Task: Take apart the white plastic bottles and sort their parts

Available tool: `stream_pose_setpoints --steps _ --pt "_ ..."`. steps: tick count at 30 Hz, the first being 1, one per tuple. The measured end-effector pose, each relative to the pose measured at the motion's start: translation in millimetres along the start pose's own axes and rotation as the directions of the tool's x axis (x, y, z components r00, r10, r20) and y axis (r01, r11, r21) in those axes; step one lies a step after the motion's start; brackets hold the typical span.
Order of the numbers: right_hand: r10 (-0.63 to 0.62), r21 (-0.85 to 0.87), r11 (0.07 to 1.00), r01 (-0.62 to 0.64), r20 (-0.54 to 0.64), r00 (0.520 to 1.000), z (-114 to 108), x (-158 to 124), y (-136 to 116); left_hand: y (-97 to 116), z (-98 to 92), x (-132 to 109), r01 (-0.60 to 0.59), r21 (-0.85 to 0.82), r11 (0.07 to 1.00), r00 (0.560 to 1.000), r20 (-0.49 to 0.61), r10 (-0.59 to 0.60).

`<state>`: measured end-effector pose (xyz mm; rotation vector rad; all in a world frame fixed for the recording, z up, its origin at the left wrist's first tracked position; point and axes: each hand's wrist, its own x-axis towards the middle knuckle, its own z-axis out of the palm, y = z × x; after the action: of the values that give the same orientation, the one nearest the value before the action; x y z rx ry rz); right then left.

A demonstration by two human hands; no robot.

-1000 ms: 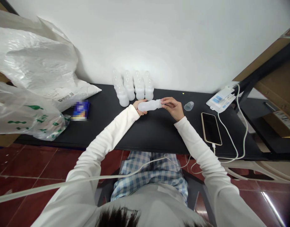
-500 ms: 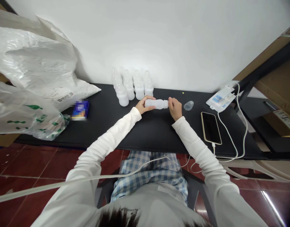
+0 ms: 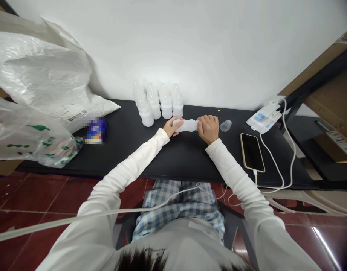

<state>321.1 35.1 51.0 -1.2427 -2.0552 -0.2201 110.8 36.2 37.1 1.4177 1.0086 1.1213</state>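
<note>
A white plastic bottle (image 3: 187, 125) lies sideways between my hands, above the black table (image 3: 184, 158). My left hand (image 3: 172, 126) grips its base end, thumb across the side. Fingers of my right hand (image 3: 208, 127) wrap round the neck end and hide it. Just right of that hand, a clear plastic cap (image 3: 225, 125) lies on the table. Behind my left hand, several similar white bottles (image 3: 145, 113) with clear domed tops stand in a group against the wall.
At the left are a big white plastic bag (image 3: 46, 67), a clear bag with green print (image 3: 37, 139) and a blurred blue packet (image 3: 96, 131). A phone (image 3: 251, 152) on a charging cable and a white power strip (image 3: 263, 117) lie at the right. A cable (image 3: 105, 212) crosses my lap.
My right hand has changed its grip, its fingers now laid further over the bottle's neck end. My left thumb has moved onto the bottle's side, and the bottle has turned slightly.
</note>
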Motion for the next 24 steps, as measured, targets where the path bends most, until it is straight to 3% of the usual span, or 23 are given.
stream_pose_setpoints --steps 5,10,12,14,17,20,22,24 --pt "0.102 0.052 0.993 -0.103 0.007 0.995 3.6 -1.7 8.2 0.8 4.2 -7.3 -0.224 0.191 0.956 0.974 0.060 0.216" --pt "0.122 0.102 0.987 -0.124 0.021 0.992 2.6 3.1 14.6 3.0 5.3 -8.0 -0.450 0.316 0.835 0.893 0.129 0.432" --pt "0.176 0.113 0.978 -0.176 0.007 0.984 -0.6 7.0 20.5 3.2 3.8 -6.9 -0.487 0.338 0.805 0.872 0.138 0.470" --pt "0.290 0.052 0.957 -0.287 -0.053 0.956 -5.0 8.8 31.3 2.8 1.4 -6.5 -0.460 0.342 0.819 0.883 0.080 0.463" --pt "0.471 -0.127 0.854 -0.504 -0.219 0.854 -10.0 4.1 54.4 1.5 -1.9 -6.3 -0.356 0.302 0.884 0.919 -0.059 0.390" --pt "0.596 -0.200 0.751 -0.629 -0.204 0.777 -10.0 -3.1 75.1 0.8 -2.6 -4.1 -0.242 0.227 0.943 0.946 -0.160 0.281" --pt "0.637 -0.156 0.744 -0.649 -0.127 0.760 -9.6 -3.1 80.9 0.5 -1.6 -1.3 -0.160 0.146 0.976 0.957 -0.222 0.189" --pt "0.588 -0.006 0.806 -0.591 -0.094 0.803 -10.5 1.8 77.5 0.2 -0.7 1.7 -0.077 0.055 0.995 0.960 -0.264 0.089"
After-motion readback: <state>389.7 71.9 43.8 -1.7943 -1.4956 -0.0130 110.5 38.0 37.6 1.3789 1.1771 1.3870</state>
